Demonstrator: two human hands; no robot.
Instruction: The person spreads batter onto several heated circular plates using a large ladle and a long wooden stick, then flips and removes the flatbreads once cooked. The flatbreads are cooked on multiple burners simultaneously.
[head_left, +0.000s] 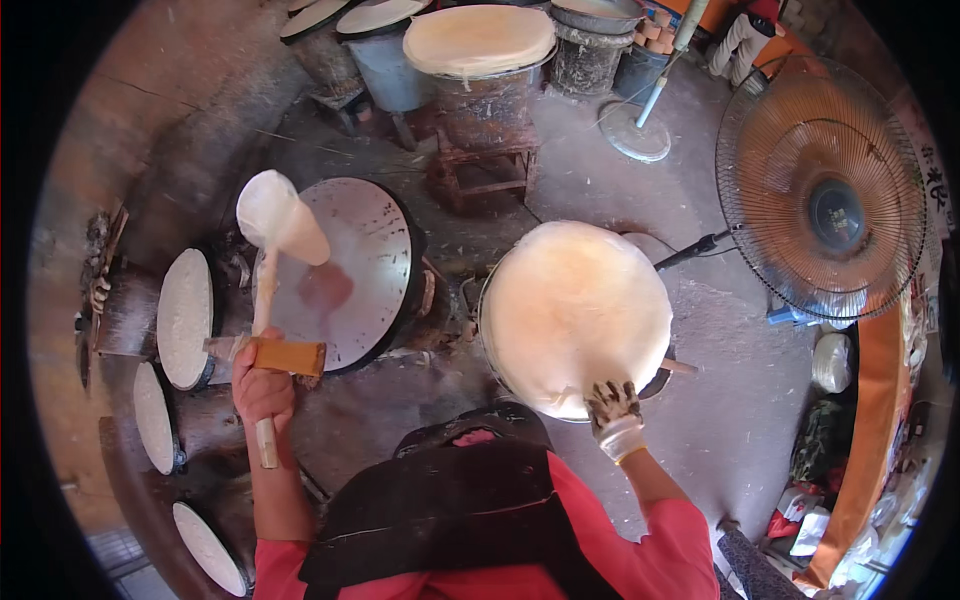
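Note:
My left hand (264, 390) is closed around the handle of a ladle (268, 210) coated in pale batter, together with a brush or scraper that has a yellow-brown block (289, 356). The ladle's head is over a round metal griddle (345, 277), which has a reddish-brown patch near its middle. My right hand (615, 416), in a soiled glove, rests its fingers at the near edge of a stack of thin round pancakes (585, 315). Whether those fingers grip the edge cannot be told.
A floor fan (821, 187) stands at the right. Round covered containers (184, 319) line the left side. At the back, another pancake stack (480, 41) sits on a drum above a wooden stool (487, 169), beside buckets and a pole on a round base (634, 133). A person (742, 41) is at the upper right.

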